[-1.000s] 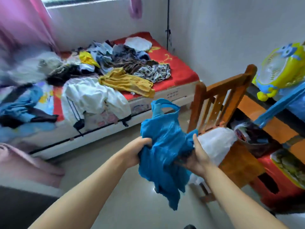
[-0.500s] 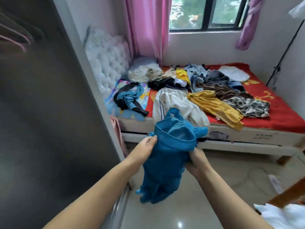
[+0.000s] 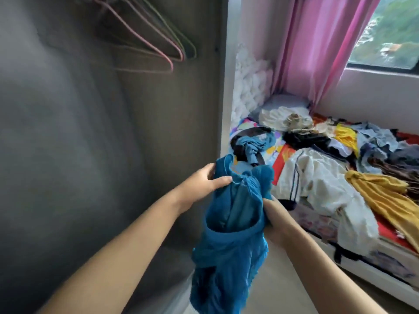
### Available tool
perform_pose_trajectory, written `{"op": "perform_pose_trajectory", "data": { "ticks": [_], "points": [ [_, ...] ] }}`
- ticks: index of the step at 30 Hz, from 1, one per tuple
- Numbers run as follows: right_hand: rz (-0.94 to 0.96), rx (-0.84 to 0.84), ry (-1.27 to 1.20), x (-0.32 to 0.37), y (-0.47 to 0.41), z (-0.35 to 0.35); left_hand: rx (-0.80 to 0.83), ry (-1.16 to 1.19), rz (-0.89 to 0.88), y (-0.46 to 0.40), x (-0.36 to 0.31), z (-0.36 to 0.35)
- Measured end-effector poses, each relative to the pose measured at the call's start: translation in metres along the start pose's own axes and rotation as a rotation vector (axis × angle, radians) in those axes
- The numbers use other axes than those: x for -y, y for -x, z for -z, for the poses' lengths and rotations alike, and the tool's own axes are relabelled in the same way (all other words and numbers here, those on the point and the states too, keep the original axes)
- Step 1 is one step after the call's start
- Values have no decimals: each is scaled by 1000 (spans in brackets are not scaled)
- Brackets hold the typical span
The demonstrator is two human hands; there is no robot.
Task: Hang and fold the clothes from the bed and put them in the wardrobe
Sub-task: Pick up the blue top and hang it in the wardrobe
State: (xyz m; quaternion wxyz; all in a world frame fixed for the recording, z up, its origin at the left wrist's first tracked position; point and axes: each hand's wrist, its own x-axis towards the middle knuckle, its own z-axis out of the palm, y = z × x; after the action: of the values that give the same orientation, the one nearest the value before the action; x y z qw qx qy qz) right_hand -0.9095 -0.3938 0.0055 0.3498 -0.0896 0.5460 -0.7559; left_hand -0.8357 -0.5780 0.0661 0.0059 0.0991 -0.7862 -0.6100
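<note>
Blue garment (image 3: 229,236), soft and crumpled, is held up in both hands in the near centre, in front of the open wardrobe (image 3: 113,155). Its top edge is pinched by the left hand (image 3: 204,180), thumb laid over the fabric and fingers curled behind it. Its right side is gripped lower down by the right hand (image 3: 275,220), fingers closed into the folds and partly hidden by cloth. A rounded opening gapes in the middle of the garment; the lower part hangs loose and bunched.

Wardrobe interior is seen on the left, dark grey, smooth, blurred. Thin wire hangers (image 3: 156,41), pink and greenish, triangular, are hung at the top of it, bare.

Bed (image 3: 385,266) is seen at right, red sheet, pale frame. Clothes are heaped on it: a cream garment (image 3: 322,184) with dark stripes draped over the near edge, a mustard yellow piece (image 3: 385,198) right of it, a light blue and black tangle (image 3: 251,146) at the left end, and a mixed grey, black and yellow pile farther back. White tufted headboard (image 3: 249,87) is seen at far left of the bed, pink curtain (image 3: 322,46) and window (image 3: 390,35) behind.
</note>
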Motion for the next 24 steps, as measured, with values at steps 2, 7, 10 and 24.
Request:
{"op": "perform_pose_trajectory", "data": {
  "ticks": [2,7,10,24],
  "points": [
    [-40,93,100,7,-18,-8,28,162,59,-7,-6,14],
    [-29,49,341,31,-66,-12,-323,321,85,-22,-21,51],
    [-28,54,364,44,-90,-16,-437,186,58,-28,-33,65],
    [258,634,1594,31,-136,-109,-842,56,-19,-22,-50,89]
  ]
}}
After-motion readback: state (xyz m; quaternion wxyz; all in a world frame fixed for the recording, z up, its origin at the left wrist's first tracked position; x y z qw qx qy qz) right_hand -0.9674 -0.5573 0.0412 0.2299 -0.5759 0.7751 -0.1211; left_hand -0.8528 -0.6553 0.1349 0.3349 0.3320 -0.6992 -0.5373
